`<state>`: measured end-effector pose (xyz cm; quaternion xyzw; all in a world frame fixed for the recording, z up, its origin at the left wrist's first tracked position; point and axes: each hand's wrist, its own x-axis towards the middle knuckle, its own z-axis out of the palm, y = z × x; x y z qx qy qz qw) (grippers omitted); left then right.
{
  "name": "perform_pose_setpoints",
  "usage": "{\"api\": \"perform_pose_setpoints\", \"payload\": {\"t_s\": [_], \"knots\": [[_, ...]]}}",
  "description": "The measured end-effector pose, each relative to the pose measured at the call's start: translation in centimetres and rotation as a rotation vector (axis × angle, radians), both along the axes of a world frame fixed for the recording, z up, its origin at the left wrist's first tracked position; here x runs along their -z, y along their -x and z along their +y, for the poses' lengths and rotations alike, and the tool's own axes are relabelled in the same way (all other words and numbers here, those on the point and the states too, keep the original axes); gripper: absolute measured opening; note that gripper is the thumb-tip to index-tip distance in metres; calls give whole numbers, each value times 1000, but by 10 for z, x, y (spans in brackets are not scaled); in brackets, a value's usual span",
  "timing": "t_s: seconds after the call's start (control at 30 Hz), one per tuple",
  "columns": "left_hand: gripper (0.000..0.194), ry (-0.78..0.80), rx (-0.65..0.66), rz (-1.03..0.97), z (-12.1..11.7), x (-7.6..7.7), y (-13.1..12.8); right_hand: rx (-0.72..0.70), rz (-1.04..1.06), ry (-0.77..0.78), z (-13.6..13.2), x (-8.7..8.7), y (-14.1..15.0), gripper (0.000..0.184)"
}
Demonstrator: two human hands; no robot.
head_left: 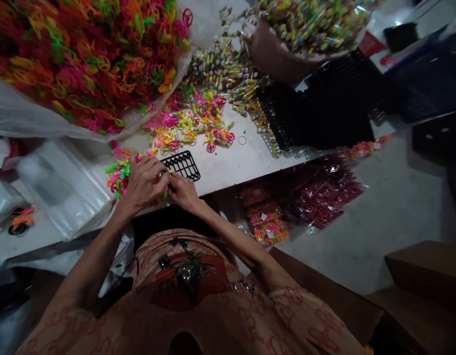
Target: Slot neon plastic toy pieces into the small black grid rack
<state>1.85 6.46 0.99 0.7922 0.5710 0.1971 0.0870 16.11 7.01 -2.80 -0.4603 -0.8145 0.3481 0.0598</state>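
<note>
My left hand [144, 180] is closed, its fingers curled and its thumb meeting the fingers of my right hand [183, 190]. The right fingers are pinched together, and a tiny yellow bit [171, 171] shows where the hands meet. What either hand grips is mostly hidden. Just beyond them a black plastic grid [187, 167] lies at the table's near edge, its left part covered by my fingers. Bright green, pink and orange plastic pieces [119, 172] are heaped beside and under my left hand.
A big clear bag [65, 125] full of colourful plastic pieces fills the far left. Loose small pieces [209, 128] spread over the white table [228, 170]. Black grids are stacked [320, 108] at right, near a brown basin [276, 59] of small tubes. Clear plastic sleeves [61, 182] lie left.
</note>
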Motion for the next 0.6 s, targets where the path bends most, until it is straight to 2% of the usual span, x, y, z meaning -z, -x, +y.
{"api": "perform_pose_setpoints", "payload": {"t_s": [0.1,0.2,0.37,0.47,0.6], "knots": [[31,16,23,-16,-8,-10,8,-62,26,-19,1,2,-1,21],[46,-27,45,58,-23,-18,18,-137,24,-18,6,2,-1,20],[69,-36,174,258,-44,-8,29,-140,-20,-25,7,-2,1,24],[69,-22,170,305,-45,-3,29,-182,-56,-27,10,-6,1,25],[68,29,169,301,-43,-6,27,-260,-53,-13,16,-6,-1,23]]}}
